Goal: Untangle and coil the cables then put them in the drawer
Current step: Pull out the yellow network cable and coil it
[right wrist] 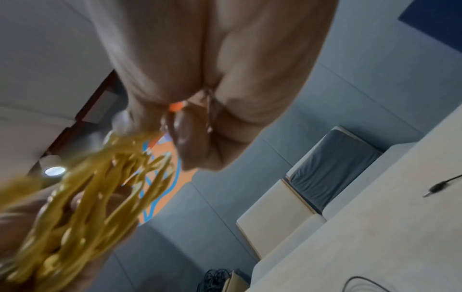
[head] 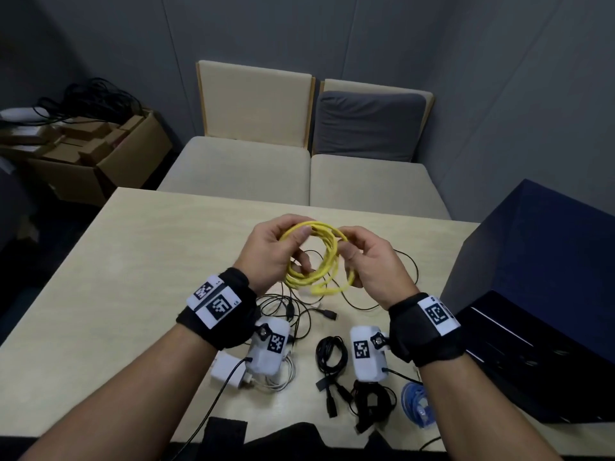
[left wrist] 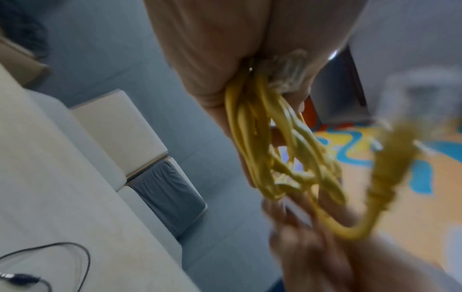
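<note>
Your left hand (head: 273, 246) and right hand (head: 369, 261) both pinch the yellow cable (head: 319, 257) coil, held upright above the table (head: 116, 261), its loose end hanging below nearer your right, and the drawer (head: 519, 347) sits to your right.

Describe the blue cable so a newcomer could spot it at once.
Start at the light wooden table and go to its near edge, beside the dark blue drawer cabinet. The blue cable lies there coiled, just under the right forearm. It is the only blue coil; its neighbours are black cable bundles.
</note>
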